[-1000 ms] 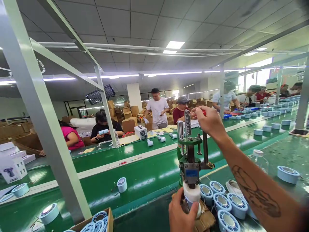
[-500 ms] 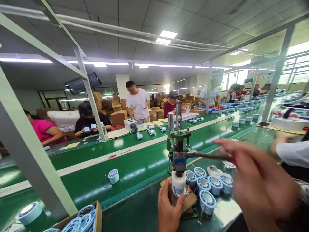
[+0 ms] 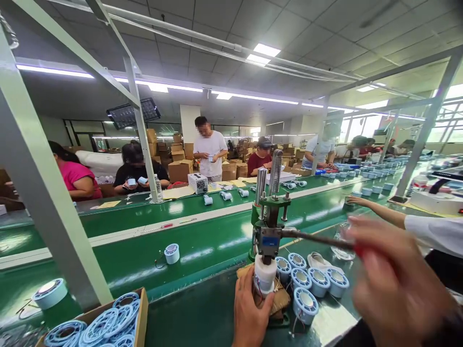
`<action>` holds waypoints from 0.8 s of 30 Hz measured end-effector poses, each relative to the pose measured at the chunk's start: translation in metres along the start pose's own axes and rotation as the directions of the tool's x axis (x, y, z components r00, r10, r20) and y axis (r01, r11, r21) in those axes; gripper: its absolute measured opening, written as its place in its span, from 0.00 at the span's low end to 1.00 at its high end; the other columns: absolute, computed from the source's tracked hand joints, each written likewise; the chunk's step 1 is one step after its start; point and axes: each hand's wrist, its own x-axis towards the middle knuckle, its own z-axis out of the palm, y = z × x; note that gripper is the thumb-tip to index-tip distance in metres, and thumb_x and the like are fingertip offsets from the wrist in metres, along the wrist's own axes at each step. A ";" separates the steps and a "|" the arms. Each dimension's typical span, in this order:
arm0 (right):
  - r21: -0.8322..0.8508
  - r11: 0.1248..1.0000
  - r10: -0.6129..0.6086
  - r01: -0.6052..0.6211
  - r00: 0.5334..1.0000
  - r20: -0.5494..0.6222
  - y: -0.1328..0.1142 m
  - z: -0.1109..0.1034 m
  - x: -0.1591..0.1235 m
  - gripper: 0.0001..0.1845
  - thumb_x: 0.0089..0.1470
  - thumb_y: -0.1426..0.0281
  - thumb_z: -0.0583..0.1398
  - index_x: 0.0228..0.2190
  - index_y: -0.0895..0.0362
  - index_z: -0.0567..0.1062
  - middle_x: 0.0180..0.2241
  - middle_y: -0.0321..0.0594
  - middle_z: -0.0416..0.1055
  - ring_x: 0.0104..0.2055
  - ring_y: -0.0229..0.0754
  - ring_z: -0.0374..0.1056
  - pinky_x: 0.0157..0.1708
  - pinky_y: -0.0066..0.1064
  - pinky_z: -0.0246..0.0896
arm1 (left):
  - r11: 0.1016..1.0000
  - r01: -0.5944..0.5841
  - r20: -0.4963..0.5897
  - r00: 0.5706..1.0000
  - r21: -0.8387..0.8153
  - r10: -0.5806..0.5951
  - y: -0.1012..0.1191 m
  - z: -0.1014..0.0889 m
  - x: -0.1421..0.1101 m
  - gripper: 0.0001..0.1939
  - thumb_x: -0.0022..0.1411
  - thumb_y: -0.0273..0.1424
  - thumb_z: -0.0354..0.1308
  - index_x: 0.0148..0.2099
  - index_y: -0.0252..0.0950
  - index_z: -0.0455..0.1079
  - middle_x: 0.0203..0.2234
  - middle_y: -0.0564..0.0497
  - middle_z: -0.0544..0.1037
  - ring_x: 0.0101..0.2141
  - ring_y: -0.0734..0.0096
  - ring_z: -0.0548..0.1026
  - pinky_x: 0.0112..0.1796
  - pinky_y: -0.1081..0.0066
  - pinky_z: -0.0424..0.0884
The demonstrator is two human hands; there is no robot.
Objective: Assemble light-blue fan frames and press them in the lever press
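My left hand curls its fingers and thumb round a white cylindrical part with thin wires at its base. The part stands on a brown cardboard pad, directly beneath the ram of a green hand press. Blurred by motion, my right hand is closed round the red grip at the end of the press lever. Just right of the press, several light-blue round housings with pale discs in their tops stand grouped on the bench.
A cardboard box of light-blue rings stands at lower left. The green conveyor belt carries a wired housing. A metal post rises at left. From the right, a co-worker's arm reaches over the belt. Other people sit or stand across the line.
My right hand's fingers, partly stretched before, are now wrapped round the lever grip. A co-worker's arm at right has extended over the belt. The whole view has shifted slightly.
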 end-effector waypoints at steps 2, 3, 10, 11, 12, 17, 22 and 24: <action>0.138 0.990 -0.028 0.025 0.999 0.022 0.009 0.044 0.056 0.12 0.59 0.65 0.57 0.39 0.46 0.80 0.36 0.40 0.78 0.40 0.52 0.75 0.40 0.50 0.71 | 1.000 0.014 -0.020 1.000 -0.025 -0.015 0.001 0.003 0.002 0.33 0.62 0.41 0.62 0.67 0.38 0.64 0.61 0.42 0.71 0.62 0.51 0.66 0.63 0.56 0.61; 0.172 0.985 0.002 -0.013 0.998 0.063 0.017 0.066 0.077 0.12 0.59 0.66 0.55 0.37 0.51 0.80 0.36 0.41 0.78 0.40 0.50 0.74 0.42 0.47 0.70 | 0.998 0.031 -0.028 0.999 -0.052 -0.032 0.003 0.004 0.004 0.33 0.61 0.41 0.62 0.66 0.37 0.65 0.60 0.42 0.71 0.62 0.52 0.67 0.63 0.57 0.62; 0.191 0.964 0.166 -0.185 0.980 0.113 0.066 0.145 0.106 0.10 0.57 0.67 0.52 0.29 0.54 0.72 0.27 0.36 0.70 0.31 0.41 0.68 0.35 0.33 0.66 | 0.985 -0.019 -0.120 0.993 -0.173 -0.002 0.011 -0.001 0.004 0.30 0.60 0.43 0.62 0.62 0.37 0.70 0.56 0.43 0.76 0.57 0.55 0.74 0.58 0.60 0.70; 0.191 0.964 0.168 -0.186 0.980 0.107 0.067 0.145 0.104 0.10 0.57 0.67 0.52 0.29 0.54 0.72 0.27 0.35 0.70 0.32 0.40 0.68 0.36 0.33 0.66 | 0.988 -0.040 -0.118 0.993 -0.150 0.022 0.010 -0.002 0.001 0.31 0.58 0.41 0.63 0.62 0.38 0.70 0.56 0.44 0.76 0.57 0.54 0.74 0.58 0.60 0.70; 0.190 0.964 0.167 -0.185 0.980 0.105 0.068 0.144 0.102 0.09 0.57 0.67 0.52 0.29 0.54 0.71 0.27 0.35 0.70 0.32 0.40 0.68 0.36 0.33 0.66 | 0.991 -0.062 -0.110 0.993 -0.119 0.049 0.008 -0.004 -0.002 0.32 0.56 0.39 0.63 0.63 0.38 0.69 0.57 0.45 0.76 0.57 0.54 0.74 0.58 0.60 0.70; 0.187 0.967 0.153 -0.173 0.982 0.115 0.073 0.144 0.103 0.09 0.58 0.68 0.52 0.30 0.53 0.71 0.31 0.36 0.71 0.34 0.40 0.69 0.38 0.33 0.66 | 0.988 -0.141 -0.042 0.989 0.065 0.144 0.000 -0.010 -0.017 0.31 0.52 0.31 0.60 0.60 0.40 0.68 0.52 0.48 0.79 0.51 0.56 0.78 0.53 0.61 0.74; 0.223 0.964 0.123 -0.142 0.988 0.096 0.080 0.150 0.102 0.08 0.59 0.69 0.52 0.31 0.53 0.70 0.31 0.36 0.69 0.32 0.39 0.67 0.37 0.33 0.65 | 0.987 -0.126 0.006 0.992 0.102 0.126 0.015 -0.015 -0.028 0.26 0.54 0.32 0.58 0.56 0.42 0.67 0.47 0.49 0.80 0.47 0.58 0.79 0.48 0.63 0.76; 0.239 0.963 0.110 -0.127 0.990 0.086 0.081 0.151 0.102 0.08 0.59 0.69 0.52 0.30 0.53 0.70 0.31 0.36 0.69 0.31 0.38 0.67 0.36 0.33 0.66 | 0.982 -0.153 0.050 0.988 0.107 0.149 0.022 -0.013 -0.036 0.24 0.52 0.32 0.59 0.53 0.44 0.69 0.43 0.51 0.81 0.43 0.59 0.80 0.45 0.64 0.76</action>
